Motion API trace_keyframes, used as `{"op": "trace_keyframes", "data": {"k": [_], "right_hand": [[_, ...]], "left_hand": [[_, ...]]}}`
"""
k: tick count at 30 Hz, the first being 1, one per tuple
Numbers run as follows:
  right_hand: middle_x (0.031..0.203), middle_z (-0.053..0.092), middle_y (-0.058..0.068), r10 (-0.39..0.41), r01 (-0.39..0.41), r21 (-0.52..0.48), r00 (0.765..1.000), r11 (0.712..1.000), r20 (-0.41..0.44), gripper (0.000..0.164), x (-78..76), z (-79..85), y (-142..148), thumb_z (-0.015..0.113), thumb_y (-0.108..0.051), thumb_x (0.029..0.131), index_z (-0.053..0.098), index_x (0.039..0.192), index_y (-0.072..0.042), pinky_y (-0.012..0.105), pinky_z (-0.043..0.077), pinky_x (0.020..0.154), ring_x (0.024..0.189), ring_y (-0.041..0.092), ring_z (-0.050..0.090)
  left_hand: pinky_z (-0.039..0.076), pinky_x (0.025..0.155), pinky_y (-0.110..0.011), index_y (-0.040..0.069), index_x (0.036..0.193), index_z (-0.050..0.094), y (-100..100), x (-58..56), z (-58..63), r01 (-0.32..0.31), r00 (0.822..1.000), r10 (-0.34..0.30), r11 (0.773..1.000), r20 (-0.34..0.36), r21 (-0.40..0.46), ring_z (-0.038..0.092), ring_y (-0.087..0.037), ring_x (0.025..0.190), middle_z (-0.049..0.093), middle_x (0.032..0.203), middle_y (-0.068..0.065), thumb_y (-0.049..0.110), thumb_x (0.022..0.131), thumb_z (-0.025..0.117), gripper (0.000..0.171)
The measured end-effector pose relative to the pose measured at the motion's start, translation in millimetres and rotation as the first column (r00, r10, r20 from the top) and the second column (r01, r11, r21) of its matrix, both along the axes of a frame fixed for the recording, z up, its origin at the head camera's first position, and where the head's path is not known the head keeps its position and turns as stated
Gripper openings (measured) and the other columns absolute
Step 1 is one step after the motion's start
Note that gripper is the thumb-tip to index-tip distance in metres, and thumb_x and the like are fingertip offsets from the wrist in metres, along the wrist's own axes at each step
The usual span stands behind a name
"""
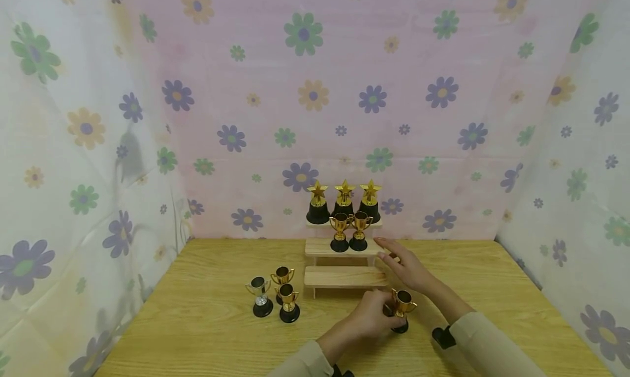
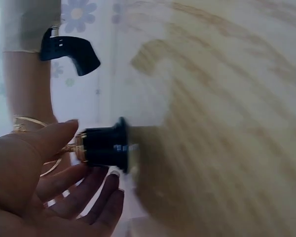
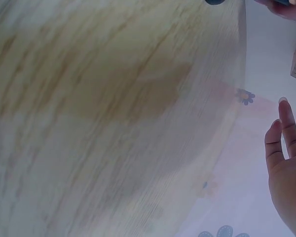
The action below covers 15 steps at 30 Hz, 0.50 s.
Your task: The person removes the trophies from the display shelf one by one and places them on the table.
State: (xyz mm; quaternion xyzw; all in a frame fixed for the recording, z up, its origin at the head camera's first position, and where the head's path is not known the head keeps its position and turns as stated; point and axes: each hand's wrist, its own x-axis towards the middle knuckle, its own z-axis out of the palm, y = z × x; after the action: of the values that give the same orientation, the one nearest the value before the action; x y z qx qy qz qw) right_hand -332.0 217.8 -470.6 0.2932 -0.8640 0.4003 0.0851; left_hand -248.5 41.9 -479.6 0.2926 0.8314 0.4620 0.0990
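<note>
My left hand [image 1: 371,315] holds a small gold trophy cup [image 1: 403,302] with a black base, right of the wooden tiered stand's lowest step [image 1: 344,278]. In the left wrist view the thumb and fingers are around the stem, just above the black base [image 2: 106,147]. My right hand [image 1: 406,265], its fingers extended, is at the right end of the middle step [image 1: 315,248]; whether it touches the wood I cannot tell. Two gold trophy cups [image 1: 339,226] stand side by side on that step. In the right wrist view the right hand [image 3: 288,173] holds nothing.
Three gold star trophies [image 1: 344,196] on black bases line the top step. Left of the stand, a silver trophy cup [image 1: 259,295] and two gold trophy cups [image 1: 287,303] stand on the wooden table [image 1: 206,311]. Flowered cloth [image 1: 315,131] hangs behind and at both sides.
</note>
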Motion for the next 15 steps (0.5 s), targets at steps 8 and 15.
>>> {"op": "trace_keyframes", "data": {"k": [8, 15], "right_hand": [[0.159, 0.042, 0.015, 0.005, -0.005, 0.004, 1.000, 1.000, 0.008, 0.047, -0.5, -0.8, 0, 0.048, -0.026, 0.111, 0.044, 0.156, -0.011, 0.051, 0.050, 0.098, 0.139, 0.037, 0.047], [0.159, 0.042, 0.014, 0.000, 0.000, 0.005, 1.000, 1.000, 0.002, 0.047, -2.5, -2.5, 1, 0.049, -0.025, 0.110, 0.045, 0.155, -0.012, 0.052, 0.050, 0.098, 0.140, 0.037, 0.046]], "left_hand": [[0.053, 0.077, -0.020, 0.008, 0.104, 0.077, -12, 1.2, 15.1, -0.040, 0.998, 0.037, 0.998, -0.052, -0.047, 0.068, -0.014, 0.092, 0.073, 0.107, -0.001, 0.016, 0.086, 0.084, 0.021], [0.054, 0.081, -0.025, 0.001, 0.116, 0.074, -23, 10.6, 31.4, -0.121, 0.990, 0.115, 0.990, -0.080, -0.068, 0.067, -0.020, 0.099, 0.073, 0.111, -0.009, 0.019, 0.086, 0.085, 0.037]]}}
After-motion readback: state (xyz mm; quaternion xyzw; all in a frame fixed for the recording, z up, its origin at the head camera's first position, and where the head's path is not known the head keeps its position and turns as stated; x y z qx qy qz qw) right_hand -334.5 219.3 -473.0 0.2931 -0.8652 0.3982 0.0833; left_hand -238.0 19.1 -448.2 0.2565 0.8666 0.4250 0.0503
